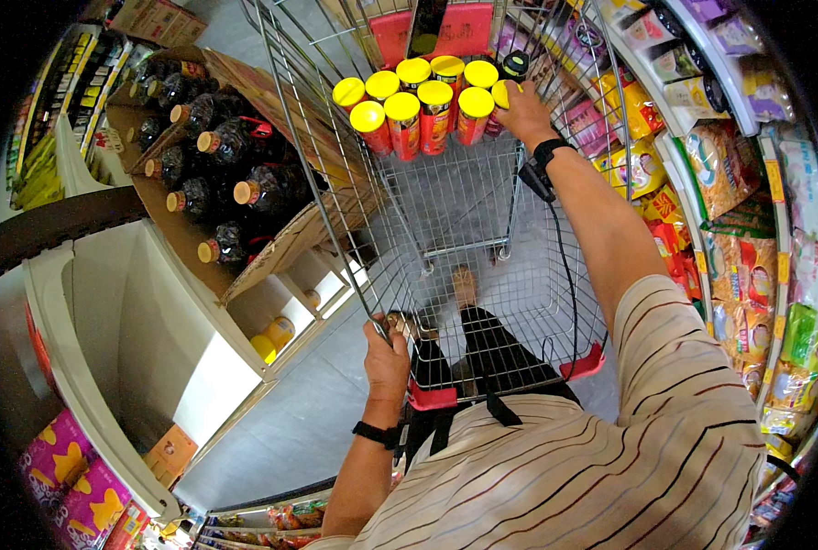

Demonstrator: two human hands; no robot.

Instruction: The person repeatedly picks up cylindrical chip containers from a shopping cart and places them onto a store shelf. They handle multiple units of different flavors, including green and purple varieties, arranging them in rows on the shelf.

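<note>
In a wire shopping cart (450,213), several red canisters with yellow lids (404,130) stand upright in two rough rows at the far end. My right hand (524,113) grips the yellow lid (501,95) of the canister at the right end of the group. Just beyond that hand is a dark-capped container (515,63). My left hand (387,357) is closed around the left rim of the cart (381,330), near its pink-red corner piece (433,397). The near part of the basket shows bare wire, with my feet below it.
On the left, an open cardboard box (292,247) holds several large dark bottles with orange caps (247,192), beside white shelving (141,309). Packed shelves of bagged goods (728,261) line the right side, close to the cart. A dark cable (565,261) hangs from my right wrist.
</note>
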